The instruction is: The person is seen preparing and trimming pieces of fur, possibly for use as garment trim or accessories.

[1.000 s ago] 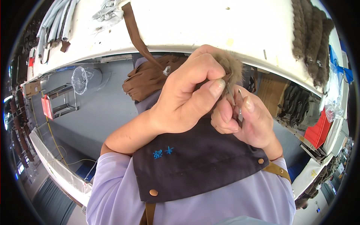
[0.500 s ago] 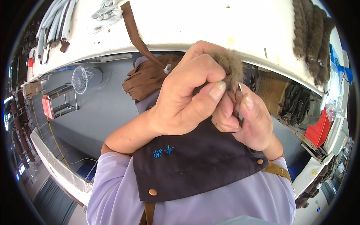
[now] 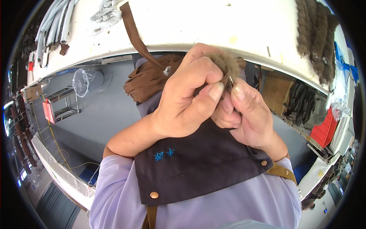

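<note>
My left hand (image 3: 188, 95) is closed on a piece of brown fur (image 3: 228, 65), pinching its near edge between thumb and bent forefinger. Close against it, my right hand (image 3: 251, 114) pinches a small pointed metal tool (image 3: 231, 80) between thumb and fingers. Only the shiny tip shows, right at the fur's edge; the fingers hide the rest, so its exact kind cannot be told. Both hands are raised in front of the dark apron (image 3: 202, 164). Beyond my left wrist lies a bundle of brown fabric strips (image 3: 146, 82), one strip running up onto the white table.
The white table (image 3: 209, 26) spans the far side. Dark fur strips (image 3: 314, 42) hang over its right end, and grey-white strips (image 3: 57, 23) lie at the far left. A red bin (image 3: 324, 128) stands at right, a clear plastic bag (image 3: 82, 82) at left.
Both hands have shifted slightly left with the fur. My right hand has come nearer to my left, and the metal tip now sits against the fur's edge, less of it showing.
</note>
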Action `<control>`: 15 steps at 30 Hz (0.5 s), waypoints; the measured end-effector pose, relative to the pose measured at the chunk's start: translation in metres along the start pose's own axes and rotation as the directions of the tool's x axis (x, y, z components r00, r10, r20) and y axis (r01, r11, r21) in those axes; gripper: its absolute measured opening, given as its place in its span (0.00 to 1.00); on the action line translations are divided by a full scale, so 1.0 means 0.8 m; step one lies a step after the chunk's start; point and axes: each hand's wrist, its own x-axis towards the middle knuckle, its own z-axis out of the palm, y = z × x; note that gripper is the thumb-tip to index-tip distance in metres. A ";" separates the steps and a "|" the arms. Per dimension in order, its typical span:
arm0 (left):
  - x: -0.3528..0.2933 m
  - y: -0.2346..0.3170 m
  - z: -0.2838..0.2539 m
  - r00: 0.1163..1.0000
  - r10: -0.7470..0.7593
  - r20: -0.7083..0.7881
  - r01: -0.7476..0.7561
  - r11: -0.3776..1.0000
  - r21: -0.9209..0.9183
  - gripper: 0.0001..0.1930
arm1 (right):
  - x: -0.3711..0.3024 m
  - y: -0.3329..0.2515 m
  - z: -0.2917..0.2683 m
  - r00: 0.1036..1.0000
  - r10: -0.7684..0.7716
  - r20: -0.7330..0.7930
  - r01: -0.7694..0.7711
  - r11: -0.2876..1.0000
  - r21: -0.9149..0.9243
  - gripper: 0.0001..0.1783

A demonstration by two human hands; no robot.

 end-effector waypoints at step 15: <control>0.000 0.002 -0.020 0.944 -0.330 0.013 0.316 0.892 -0.322 0.11 | 0.015 -0.011 -0.018 0.886 -0.463 -0.034 0.361 0.734 -0.576 0.18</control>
